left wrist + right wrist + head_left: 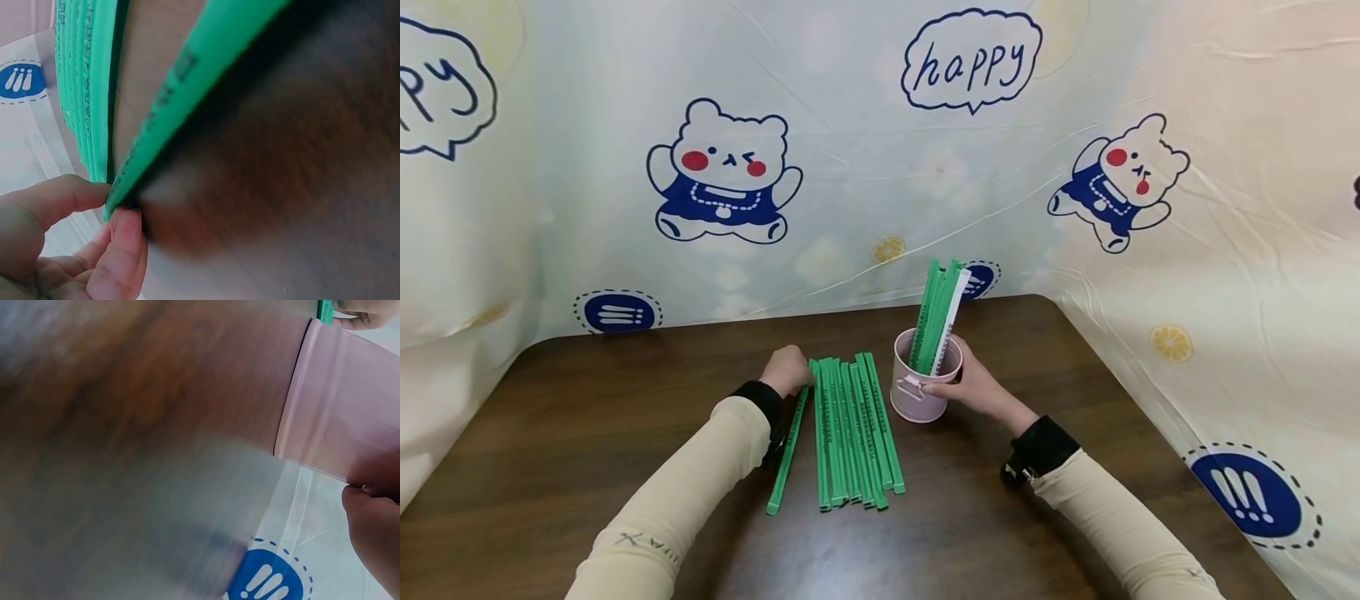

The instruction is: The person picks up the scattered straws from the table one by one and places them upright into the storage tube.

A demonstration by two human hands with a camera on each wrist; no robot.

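While the thumb and fingers of the left hand pinch the far end of a single green stick, its near end points to 7 o'clock, down on the desk. At 3 o'clock from there, the right hand has its fingers curled round a pink cup, gripping it from the cup's 3 o'clock side. Upright in that cup lean a bunch of green sticks and one white-faced stick, their tops tipped slightly toward 1 o'clock.

Between the hands, at 4 o'clock from the left one, lies a row of green sticks, packed side by side and printed with dark lettering too small to read. Black wristbands and cream sleeves cover both arms. Beyond the desk's 12 o'clock edge hangs a pale backdrop, with a cartoon bear at 11 o'clock from the left hand.
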